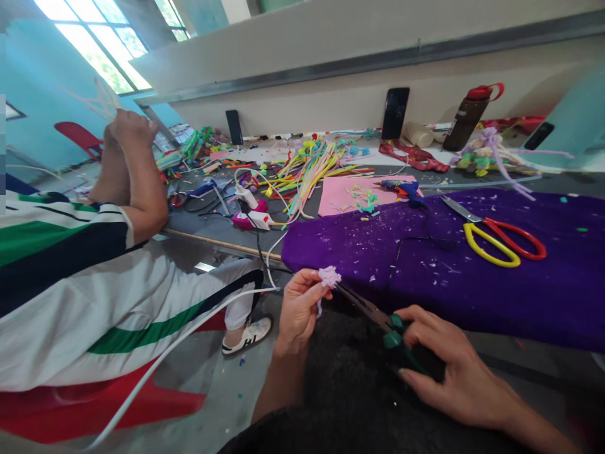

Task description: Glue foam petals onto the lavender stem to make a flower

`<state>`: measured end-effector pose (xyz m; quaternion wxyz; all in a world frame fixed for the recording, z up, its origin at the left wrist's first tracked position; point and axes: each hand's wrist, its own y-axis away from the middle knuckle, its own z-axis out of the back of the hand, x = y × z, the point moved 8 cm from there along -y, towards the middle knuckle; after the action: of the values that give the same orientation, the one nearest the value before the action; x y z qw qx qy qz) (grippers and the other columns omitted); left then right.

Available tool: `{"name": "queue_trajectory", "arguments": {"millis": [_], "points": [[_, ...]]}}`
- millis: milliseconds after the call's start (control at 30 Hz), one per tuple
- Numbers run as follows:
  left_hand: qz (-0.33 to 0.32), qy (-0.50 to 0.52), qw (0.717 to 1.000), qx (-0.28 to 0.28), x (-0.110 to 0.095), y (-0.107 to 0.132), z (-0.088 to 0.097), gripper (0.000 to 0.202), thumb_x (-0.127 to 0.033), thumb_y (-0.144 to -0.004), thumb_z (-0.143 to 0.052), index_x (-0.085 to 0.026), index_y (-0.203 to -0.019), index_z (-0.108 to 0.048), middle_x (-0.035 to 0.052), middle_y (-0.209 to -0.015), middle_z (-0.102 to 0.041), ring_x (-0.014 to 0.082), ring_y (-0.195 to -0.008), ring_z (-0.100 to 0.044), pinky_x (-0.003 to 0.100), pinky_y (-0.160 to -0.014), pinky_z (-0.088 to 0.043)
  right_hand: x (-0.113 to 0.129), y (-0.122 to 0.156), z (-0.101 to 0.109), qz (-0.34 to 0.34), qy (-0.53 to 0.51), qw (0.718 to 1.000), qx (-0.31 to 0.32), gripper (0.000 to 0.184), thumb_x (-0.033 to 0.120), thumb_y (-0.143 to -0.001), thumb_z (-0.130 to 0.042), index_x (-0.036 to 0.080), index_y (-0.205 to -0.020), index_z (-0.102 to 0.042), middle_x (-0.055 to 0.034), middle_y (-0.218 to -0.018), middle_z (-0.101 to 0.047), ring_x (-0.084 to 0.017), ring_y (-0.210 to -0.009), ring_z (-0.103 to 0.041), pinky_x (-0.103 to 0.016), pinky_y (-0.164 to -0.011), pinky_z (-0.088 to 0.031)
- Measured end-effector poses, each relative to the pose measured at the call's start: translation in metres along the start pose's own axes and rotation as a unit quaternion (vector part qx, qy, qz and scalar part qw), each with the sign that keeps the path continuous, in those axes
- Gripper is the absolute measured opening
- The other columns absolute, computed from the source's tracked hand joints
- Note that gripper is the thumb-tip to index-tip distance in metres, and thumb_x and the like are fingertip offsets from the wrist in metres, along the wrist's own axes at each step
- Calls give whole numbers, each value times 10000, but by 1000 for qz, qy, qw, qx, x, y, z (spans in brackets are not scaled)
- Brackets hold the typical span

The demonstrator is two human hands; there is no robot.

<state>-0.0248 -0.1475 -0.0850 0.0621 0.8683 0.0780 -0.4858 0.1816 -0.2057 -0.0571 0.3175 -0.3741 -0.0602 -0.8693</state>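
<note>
My left hand (299, 309) pinches a small lilac fluffy piece (329, 275) just below the near edge of the purple cloth (425, 265). My right hand (444, 366) is closed round the green handles of a pair of scissors (378, 315). The dark blades point up and left at the lilac piece. Both hands hover over my dark lap.
Yellow-and-red scissors (503, 238) lie on the purple cloth. Behind it are a pink sheet (340, 195), a blue glue gun (401, 188), several coloured pipe cleaners (312, 167), phones and a bottle (467, 116). A person in a striped shirt (70, 277) sits at my left.
</note>
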Motion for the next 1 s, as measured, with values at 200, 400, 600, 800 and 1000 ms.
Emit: {"name": "queue_trajectory", "arguments": {"millis": [200,400,600,800,1000], "points": [[-10,1,1000,-15,0,-1,5,157,-124,-578,-741,-176,-687,-640,-34,-614,-643,65,-476,-576,137,-445,-433,-1,0,0,1,2,1000,-7,205,129,-676,-602,221,-795,-464,-36,-1092,-501,-202,-961,-515,-352,-810,-426],[-13,10,1000,-14,1,-2,7,172,-128,-559,-751,-175,-674,-632,-37,-660,-647,61,-483,-573,141,-451,-435,-1,-1,0,4,3,1000,-8,197,141,-675,-602,219,-793,-465,-43,-1090,-511,-207,-956,-525,-353,-800,-439],[-5,12,1000,-10,3,-1,6,179,-121,-551,-747,-173,-673,-627,-33,-673,-642,64,-489,-567,151,-455,-440,1,0,0,6,20,1000,2,199,148,-668,-600,218,-812,-482,-52,-1109,-515,-219,-975,-527,-380,-823,-439],[14,4,1000,0,4,0,6,182,-137,-543,-753,-167,-655,-612,-35,-661,-624,63,-473,-561,148,-424,-418,3,-2,1,12,23,1000,-5,178,152,-660,-597,217,-788,-492,-52,-1078,-542,-220,-948,-548,-370,-799,-458],[29,-3,1000,11,4,1,4,188,-113,-539,-747,-169,-652,-607,-33,-669,-622,63,-475,-553,150,-423,-413,5,-1,1,20,38,999,4,180,162,-682,-599,214,-820,-496,-62,-1110,-528,-220,-946,-546,-390,-809,-445]]}}
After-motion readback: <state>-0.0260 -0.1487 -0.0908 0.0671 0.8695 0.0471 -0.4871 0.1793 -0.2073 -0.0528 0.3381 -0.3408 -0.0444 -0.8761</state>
